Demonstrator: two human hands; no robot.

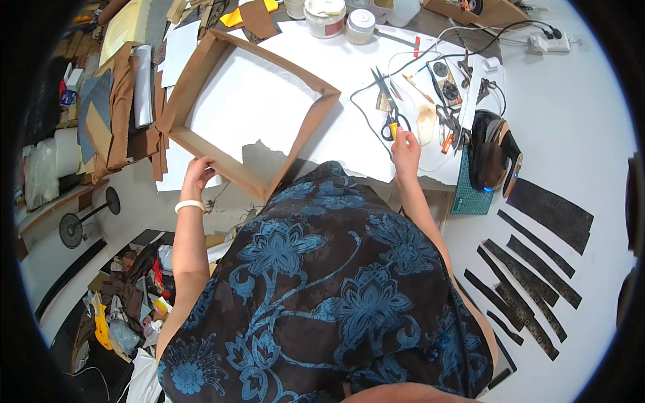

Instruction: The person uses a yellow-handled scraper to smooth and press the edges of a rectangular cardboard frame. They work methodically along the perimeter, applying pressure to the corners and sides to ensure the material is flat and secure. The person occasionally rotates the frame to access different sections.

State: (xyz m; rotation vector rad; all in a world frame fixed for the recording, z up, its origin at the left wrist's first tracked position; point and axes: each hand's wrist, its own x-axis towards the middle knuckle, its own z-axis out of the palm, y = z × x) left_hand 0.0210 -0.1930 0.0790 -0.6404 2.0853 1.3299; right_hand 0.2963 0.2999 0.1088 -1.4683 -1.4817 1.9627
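Observation:
A large rectangular frame [316, 121], its walls covered in brown leather-like material, lies on the white table at the left. My left hand [197, 176], with a pale bangle at the wrist, grips the frame's near wall with bent fingers. My right hand [406, 156] is closed around a small yellow thing [394, 130] at the right of the frame; its kind is partly hidden by the fingers. Just beyond that hand lie scissors [381, 84] with dark handle loops, beside the yellow thing. I cannot tell whether they touch.
White tubs [325, 17] stand at the back. Cables, small tools and an iron [494, 151] crowd the right side, the iron above a green cutting mat [463, 195]. Dark strips [524, 269] lie farther right. Brown pieces [124, 101] are piled at the left.

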